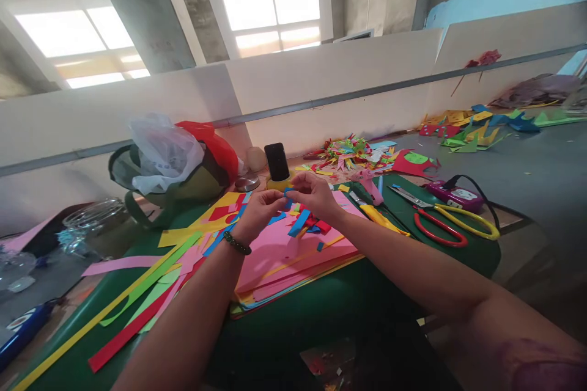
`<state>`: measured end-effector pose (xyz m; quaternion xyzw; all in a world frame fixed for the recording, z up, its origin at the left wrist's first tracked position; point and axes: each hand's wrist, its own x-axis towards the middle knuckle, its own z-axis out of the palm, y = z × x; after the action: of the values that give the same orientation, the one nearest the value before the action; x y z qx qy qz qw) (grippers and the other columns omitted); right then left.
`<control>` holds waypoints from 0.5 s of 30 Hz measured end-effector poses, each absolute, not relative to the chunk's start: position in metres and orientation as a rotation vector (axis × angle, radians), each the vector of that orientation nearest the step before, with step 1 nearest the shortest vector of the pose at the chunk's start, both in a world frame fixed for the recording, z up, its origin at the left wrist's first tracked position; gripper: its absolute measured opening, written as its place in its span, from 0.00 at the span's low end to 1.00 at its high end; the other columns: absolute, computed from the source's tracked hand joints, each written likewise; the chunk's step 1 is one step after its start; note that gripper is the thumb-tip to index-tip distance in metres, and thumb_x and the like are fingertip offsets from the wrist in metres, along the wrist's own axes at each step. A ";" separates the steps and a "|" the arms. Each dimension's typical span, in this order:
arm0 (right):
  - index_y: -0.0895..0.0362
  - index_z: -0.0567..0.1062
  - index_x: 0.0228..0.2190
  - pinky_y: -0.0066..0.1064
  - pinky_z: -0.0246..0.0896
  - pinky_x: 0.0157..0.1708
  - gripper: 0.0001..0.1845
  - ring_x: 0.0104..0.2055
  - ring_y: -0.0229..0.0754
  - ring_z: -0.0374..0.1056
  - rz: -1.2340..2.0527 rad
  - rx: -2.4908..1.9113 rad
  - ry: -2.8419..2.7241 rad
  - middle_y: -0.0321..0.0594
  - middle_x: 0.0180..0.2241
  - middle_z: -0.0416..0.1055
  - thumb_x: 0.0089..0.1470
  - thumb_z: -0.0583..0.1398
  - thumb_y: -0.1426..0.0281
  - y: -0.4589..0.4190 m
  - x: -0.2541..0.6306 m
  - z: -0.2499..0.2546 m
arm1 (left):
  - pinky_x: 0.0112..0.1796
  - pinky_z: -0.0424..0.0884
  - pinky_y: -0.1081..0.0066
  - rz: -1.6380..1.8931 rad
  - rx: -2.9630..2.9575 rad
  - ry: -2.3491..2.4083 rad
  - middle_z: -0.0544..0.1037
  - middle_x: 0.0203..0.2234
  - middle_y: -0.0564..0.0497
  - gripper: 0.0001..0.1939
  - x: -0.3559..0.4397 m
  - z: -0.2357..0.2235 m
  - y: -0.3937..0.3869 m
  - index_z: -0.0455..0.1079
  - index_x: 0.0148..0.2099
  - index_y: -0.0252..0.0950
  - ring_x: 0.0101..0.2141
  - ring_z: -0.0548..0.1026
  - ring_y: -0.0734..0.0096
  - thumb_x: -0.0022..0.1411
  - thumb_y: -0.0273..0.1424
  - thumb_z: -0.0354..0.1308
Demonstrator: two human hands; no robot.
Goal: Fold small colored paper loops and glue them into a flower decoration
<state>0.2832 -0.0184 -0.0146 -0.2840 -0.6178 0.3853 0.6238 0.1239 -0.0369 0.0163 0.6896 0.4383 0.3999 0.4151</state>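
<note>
My left hand and my right hand meet above a stack of coloured paper sheets, pink on top. Both pinch a small blue paper strip between their fingertips. A dark bead bracelet circles my left wrist. Below the hands, loose blue and red paper scraps lie on the pink sheet. Long green, yellow, red and pink paper strips fan out to the left on the green mat.
Red-and-yellow-handled scissors and a purple device lie at right. A black phone stands behind the hands. A green bag with white plastic sits at left. Piles of cut coloured paper spread along the white partition.
</note>
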 end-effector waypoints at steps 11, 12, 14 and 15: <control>0.55 0.68 0.32 0.31 0.66 0.30 0.17 0.28 0.37 0.69 0.884 -0.704 -1.365 0.32 0.25 0.70 0.39 0.66 0.65 -0.015 0.283 -0.017 | 0.30 0.67 0.70 1.173 2.227 1.313 0.80 0.34 0.48 0.18 0.130 0.012 -0.039 0.73 0.41 0.37 0.28 0.74 0.69 0.49 0.39 0.66; 0.55 0.68 0.32 0.30 0.66 0.30 0.17 0.28 0.37 0.68 0.882 -0.709 -1.367 0.32 0.25 0.70 0.39 0.66 0.65 -0.015 0.283 -0.017 | 0.30 0.66 0.70 1.156 2.300 1.400 0.80 0.33 0.49 0.15 0.131 0.012 -0.040 0.74 0.41 0.38 0.28 0.74 0.69 0.51 0.37 0.65; 0.55 0.67 0.32 0.30 0.64 0.29 0.17 0.27 0.36 0.67 0.869 -0.716 -1.382 0.31 0.24 0.69 0.39 0.65 0.66 -0.016 0.283 -0.016 | 0.31 0.65 0.70 1.089 2.384 1.503 0.79 0.30 0.50 0.11 0.133 0.014 -0.044 0.74 0.41 0.38 0.28 0.74 0.68 0.54 0.34 0.61; 0.55 0.67 0.32 0.29 0.64 0.28 0.16 0.26 0.36 0.67 0.857 -0.718 -1.391 0.30 0.23 0.69 0.39 0.65 0.66 -0.017 0.283 -0.016 | 0.31 0.65 0.70 1.058 2.402 1.529 0.79 0.28 0.51 0.11 0.134 0.014 -0.045 0.74 0.42 0.38 0.28 0.74 0.68 0.55 0.32 0.59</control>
<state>0.2833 -0.0166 -0.0158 -0.3134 -0.6068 0.3739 0.6275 0.1336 -0.0448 0.0143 0.7897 0.5027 0.3478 0.0523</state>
